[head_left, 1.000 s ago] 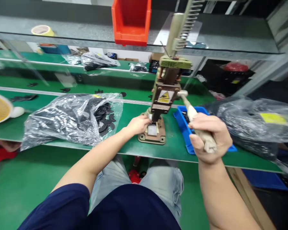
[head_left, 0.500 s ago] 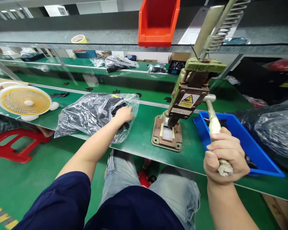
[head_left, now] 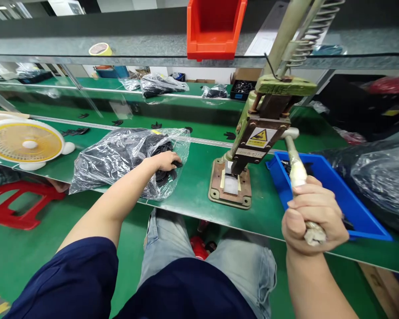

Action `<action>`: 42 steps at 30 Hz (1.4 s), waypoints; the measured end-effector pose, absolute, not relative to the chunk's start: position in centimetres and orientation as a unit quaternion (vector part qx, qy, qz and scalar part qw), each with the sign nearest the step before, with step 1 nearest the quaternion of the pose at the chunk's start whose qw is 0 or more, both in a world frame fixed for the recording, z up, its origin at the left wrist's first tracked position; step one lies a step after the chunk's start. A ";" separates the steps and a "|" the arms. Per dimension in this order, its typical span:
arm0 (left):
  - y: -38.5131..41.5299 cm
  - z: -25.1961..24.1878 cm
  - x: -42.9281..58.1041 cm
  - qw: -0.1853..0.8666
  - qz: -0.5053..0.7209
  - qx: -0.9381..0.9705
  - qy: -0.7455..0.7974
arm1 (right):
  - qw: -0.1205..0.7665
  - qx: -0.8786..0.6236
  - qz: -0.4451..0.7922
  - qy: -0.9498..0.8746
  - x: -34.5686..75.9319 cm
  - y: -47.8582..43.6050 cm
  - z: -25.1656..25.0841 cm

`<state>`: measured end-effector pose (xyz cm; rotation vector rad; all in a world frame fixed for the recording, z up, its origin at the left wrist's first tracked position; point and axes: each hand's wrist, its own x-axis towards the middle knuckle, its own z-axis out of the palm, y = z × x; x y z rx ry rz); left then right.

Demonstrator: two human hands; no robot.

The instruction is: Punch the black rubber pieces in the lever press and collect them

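Note:
My left hand (head_left: 168,161) is at the mouth of a clear plastic bag (head_left: 109,153) full of black curved parts. Its fingers are closed on one black part (head_left: 177,164), with more black parts (head_left: 166,177) lying just below. My right hand (head_left: 315,215) is wrapped round the lever handle (head_left: 298,173) of a green hand press (head_left: 261,128), which carries a yellow warning label. Beneath the ram, a pale block (head_left: 231,184) sits on the press's brown base plate (head_left: 216,181).
A blue bin (head_left: 365,217) with black parts stands right of the press, beside a large black bag (head_left: 382,177). At left is a yellow and white fan (head_left: 28,144). An orange bin (head_left: 216,44) hangs over the shelf edge. Small black pieces (head_left: 156,125) lie behind the bag.
My left hand has drawn back slightly to the left, and a black part now shows at its fingertips. My right hand stays on the lever. The view has shifted a little.

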<state>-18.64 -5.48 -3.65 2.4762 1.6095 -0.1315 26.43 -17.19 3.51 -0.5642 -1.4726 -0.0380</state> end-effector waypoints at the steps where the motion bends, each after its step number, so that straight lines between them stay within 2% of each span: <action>1: -5.6 -3.7 -18.6 0.079 -0.047 0.839 0.536 | 0.699 -0.259 -0.013 -0.666 26.5 -17.3 3.6; 7: -5.9 -3.9 -17.7 0.013 -0.005 0.847 0.531 | 0.691 -0.276 -0.006 -0.667 26.5 -17.9 3.7; 10: -5.7 -3.6 -16.4 0.032 0.081 0.833 0.547 | 0.682 -0.281 -0.004 -0.675 26.5 -18.2 3.7; 12: -5.7 -3.3 -14.4 0.095 0.181 0.800 0.565 | 0.674 -0.283 -0.002 -0.682 26.5 -18.4 3.7; 16: -6.9 -2.6 -8.0 0.355 0.317 0.677 0.561 | 0.669 -0.281 -0.006 -0.688 26.7 -18.5 3.5; 18: -7.7 -2.3 -4.8 0.449 0.319 0.639 0.537 | 0.671 -0.271 -0.007 -0.690 26.8 -18.4 3.4; 20: -8.2 -2.2 -2.2 0.496 0.301 0.623 0.524 | 0.673 -0.257 -0.007 -0.694 27.0 -18.1 3.3; 29: -7.0 -3.3 2.4 0.599 0.254 0.570 0.502 | 0.674 -0.231 0.005 -0.702 27.2 -17.9 3.2; 34: -6.4 -3.5 2.7 0.608 0.242 0.561 0.507 | 0.684 -0.229 0.013 -0.693 27.0 -18.0 3.1; 42: -5.5 -2.1 3.5 0.584 0.151 0.549 0.578 | 0.697 -0.235 0.010 -0.677 26.7 -18.1 3.0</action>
